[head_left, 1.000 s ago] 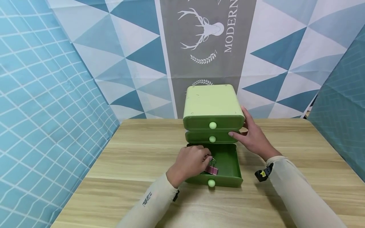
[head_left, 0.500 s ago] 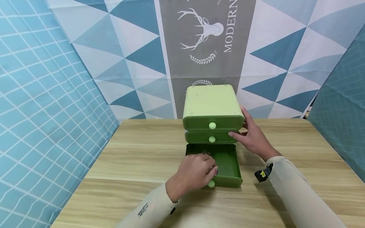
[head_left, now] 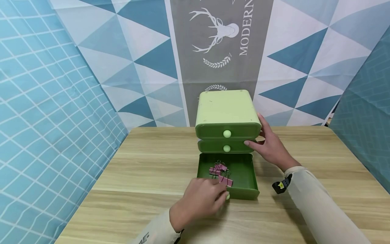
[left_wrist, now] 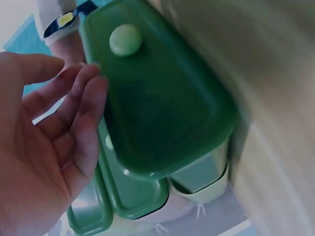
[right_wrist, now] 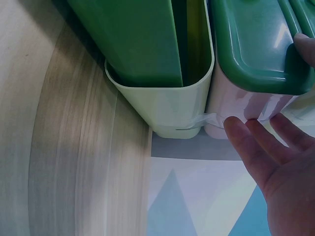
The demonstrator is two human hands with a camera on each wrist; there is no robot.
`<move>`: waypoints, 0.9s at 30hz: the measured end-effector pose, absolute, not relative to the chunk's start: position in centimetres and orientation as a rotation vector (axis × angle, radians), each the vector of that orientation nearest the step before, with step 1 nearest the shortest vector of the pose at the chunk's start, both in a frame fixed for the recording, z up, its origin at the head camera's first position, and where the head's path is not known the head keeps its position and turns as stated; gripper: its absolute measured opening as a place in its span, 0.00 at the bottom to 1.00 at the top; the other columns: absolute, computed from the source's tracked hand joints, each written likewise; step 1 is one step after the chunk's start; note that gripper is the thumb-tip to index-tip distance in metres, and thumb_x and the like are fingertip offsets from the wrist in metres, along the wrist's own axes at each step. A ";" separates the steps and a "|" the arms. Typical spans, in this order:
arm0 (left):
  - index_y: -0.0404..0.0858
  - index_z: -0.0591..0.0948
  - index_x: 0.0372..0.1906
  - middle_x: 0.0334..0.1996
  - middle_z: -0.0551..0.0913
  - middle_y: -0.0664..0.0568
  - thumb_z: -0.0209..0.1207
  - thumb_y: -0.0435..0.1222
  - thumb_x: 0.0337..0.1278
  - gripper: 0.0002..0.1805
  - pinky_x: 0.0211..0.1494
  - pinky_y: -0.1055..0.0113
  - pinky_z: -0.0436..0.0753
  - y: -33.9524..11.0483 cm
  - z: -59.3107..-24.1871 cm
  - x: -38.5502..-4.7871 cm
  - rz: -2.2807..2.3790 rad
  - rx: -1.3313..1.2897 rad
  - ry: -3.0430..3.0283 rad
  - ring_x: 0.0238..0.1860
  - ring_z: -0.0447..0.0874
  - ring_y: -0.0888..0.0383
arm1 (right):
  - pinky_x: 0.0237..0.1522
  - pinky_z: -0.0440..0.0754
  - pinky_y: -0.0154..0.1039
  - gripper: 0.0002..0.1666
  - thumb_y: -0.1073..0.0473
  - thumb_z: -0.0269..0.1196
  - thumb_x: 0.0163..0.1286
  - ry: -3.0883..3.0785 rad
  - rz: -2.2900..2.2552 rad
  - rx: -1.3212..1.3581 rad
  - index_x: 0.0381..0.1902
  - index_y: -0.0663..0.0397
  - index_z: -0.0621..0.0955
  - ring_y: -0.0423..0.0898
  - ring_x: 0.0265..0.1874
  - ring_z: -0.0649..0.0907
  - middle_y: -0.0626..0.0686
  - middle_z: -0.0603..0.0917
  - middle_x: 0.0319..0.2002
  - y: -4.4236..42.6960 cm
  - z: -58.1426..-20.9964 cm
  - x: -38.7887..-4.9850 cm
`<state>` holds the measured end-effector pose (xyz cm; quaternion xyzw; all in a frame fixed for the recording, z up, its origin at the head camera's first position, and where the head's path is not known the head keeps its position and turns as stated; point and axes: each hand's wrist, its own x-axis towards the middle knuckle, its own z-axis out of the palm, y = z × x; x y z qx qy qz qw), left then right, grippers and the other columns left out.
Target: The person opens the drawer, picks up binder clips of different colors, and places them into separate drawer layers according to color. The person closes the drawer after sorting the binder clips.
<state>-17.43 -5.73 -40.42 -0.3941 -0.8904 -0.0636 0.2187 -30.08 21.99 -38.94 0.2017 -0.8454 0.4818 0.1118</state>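
A small green drawer cabinet [head_left: 225, 106] with a pale top stands upright on the table. Its bottom drawer [head_left: 245, 174] is pulled out, and several pink binder clips [head_left: 225, 180] lie inside toward the left. My left hand [head_left: 201, 200] is at this drawer's front, beside the pale round knob [left_wrist: 125, 40]. Its fingers are loosely bent with nothing between them; whether they touch the drawer front is unclear. My right hand [head_left: 271, 147] holds the cabinet's right side, fingers on the side wall and thumb on the closed middle drawer [head_left: 213, 147].
The wooden table [head_left: 146, 169] extends on both sides of the cabinet. Behind it hangs a patterned cloth [head_left: 152, 61], with a blue gridded cloth [head_left: 45, 118] at the left and a teal one [head_left: 365, 112] at the right.
My left hand has moved out of the bottom drawer toward me, down to its front, uncovering the pink binder clips. My right hand has stayed on the cabinet.
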 end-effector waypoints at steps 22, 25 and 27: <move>0.57 0.86 0.45 0.20 0.77 0.66 0.60 0.49 0.67 0.08 0.18 0.72 0.59 -5.4 -42.1 -16.4 -0.091 -1.175 -2.569 0.18 0.71 0.70 | 0.50 0.81 0.58 0.62 0.54 0.71 0.67 -2.511 1.435 0.563 0.79 0.18 0.41 0.62 0.65 0.73 0.55 0.62 0.73 21.7 -38.2 -29.5; 0.57 0.86 0.44 0.18 0.75 0.66 0.60 0.50 0.66 0.08 0.17 0.72 0.57 -5.3 -42.1 -16.6 -0.073 -1.155 -2.553 0.16 0.68 0.70 | 0.51 0.81 0.60 0.61 0.57 0.69 0.68 -2.520 1.435 0.555 0.80 0.23 0.40 0.64 0.65 0.72 0.58 0.62 0.73 21.3 -37.4 -28.7; 0.57 0.86 0.43 0.17 0.74 0.66 0.61 0.50 0.66 0.07 0.17 0.71 0.57 -5.3 -42.2 -16.7 -0.055 -1.146 -2.539 0.16 0.68 0.69 | 0.51 0.80 0.60 0.61 0.57 0.69 0.68 -2.522 1.441 0.553 0.81 0.25 0.40 0.64 0.65 0.72 0.59 0.62 0.73 21.1 -36.9 -28.2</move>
